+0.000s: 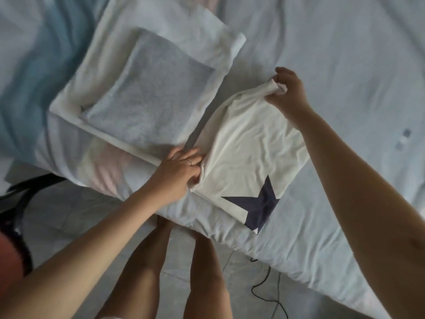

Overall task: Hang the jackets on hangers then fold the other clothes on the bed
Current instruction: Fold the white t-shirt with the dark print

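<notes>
A cream T-shirt point(248, 153) with a dark blue star print lies partly folded on the bed near its front edge. My left hand point(181, 166) grips the shirt's near left edge, fingers curled into the fabric. My right hand point(287, 88) pinches the far corner of the shirt, lifted a little off the sheet. To the left sits a stack of folded clothes: a grey folded piece point(149, 97) on top of a larger white folded piece point(202, 40).
The bed point(345, 54) has a pale blue-white sheet, wide and bare to the right. A pink striped garment point(108, 173) lies at the bed's front edge under the stack. Tiled floor point(76, 217) lies below, with a black cable point(269, 284) and a dark object at left.
</notes>
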